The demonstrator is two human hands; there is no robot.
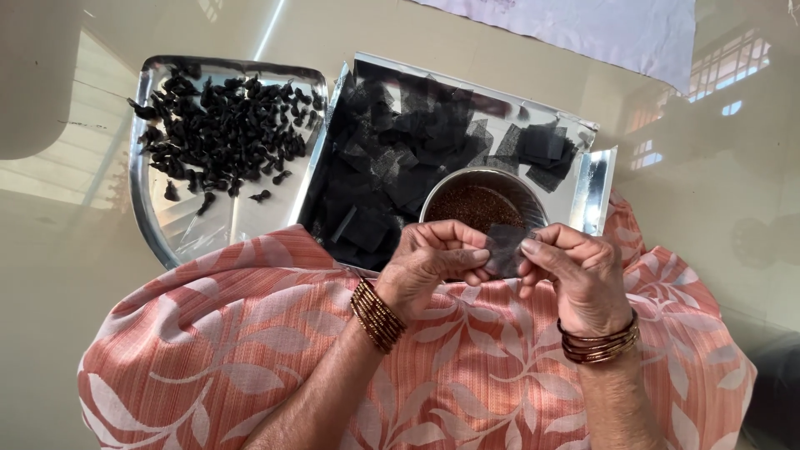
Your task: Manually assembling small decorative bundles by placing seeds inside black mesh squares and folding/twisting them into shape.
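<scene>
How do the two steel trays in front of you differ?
The left tray has rounded corners; the right tray has square ones. The left tray holds small tied black bundles; the right tray holds flat black net squares and a steel bowl of brown seeds. The left tray shows more bare metal; the right tray is mostly covered. Both are shiny steel and lie side by side.

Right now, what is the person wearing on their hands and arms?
Both forearms are bare, with no sleeves or gloves. The left hand has a stack of thin gold-brown bangles at the wrist; the right hand has a similar, smaller stack. No rings show.
</scene>
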